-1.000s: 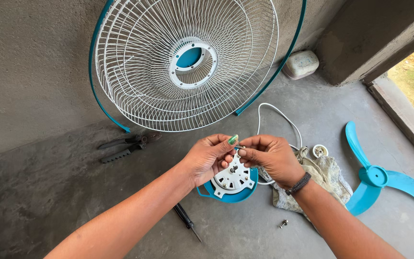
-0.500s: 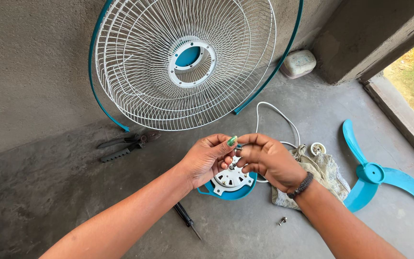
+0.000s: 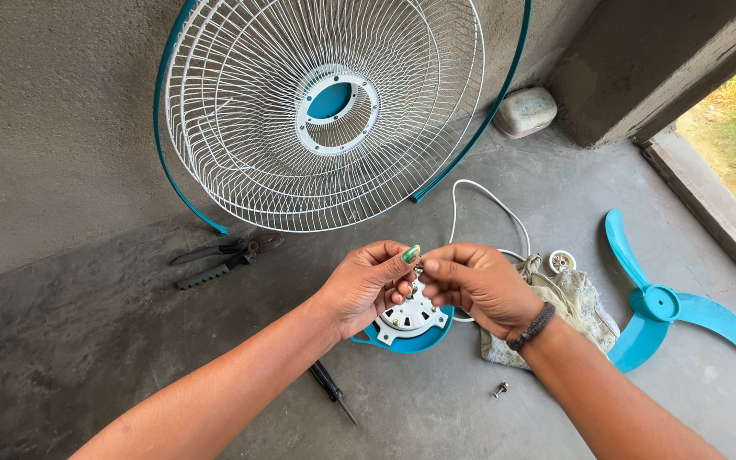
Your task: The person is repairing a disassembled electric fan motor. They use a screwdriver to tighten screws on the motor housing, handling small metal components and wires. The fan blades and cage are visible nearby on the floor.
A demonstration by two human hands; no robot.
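My left hand point(image 3: 368, 285) and my right hand point(image 3: 474, 285) meet fingertip to fingertip just above a fan motor point(image 3: 411, 322), a white metal disc in a teal housing that sits on the concrete floor. Both hands pinch something small at the motor's top centre; I cannot make out what it is behind the fingers. A white cable point(image 3: 487, 204) loops away from the motor toward the wall. My right wrist wears a dark braided band.
White wire fan guards with a teal rim point(image 3: 317, 111) lean on the wall. Pliers point(image 3: 219, 258) lie at left, a screwdriver point(image 3: 332, 392) below the motor, a small screw point(image 3: 499, 390) nearby. A crumpled cloth point(image 3: 568, 307) and teal fan blade point(image 3: 662, 307) lie at right.
Both hands stay pinched together over the motor, shifting very slightly; the view has drifted a little. Nothing else has moved.
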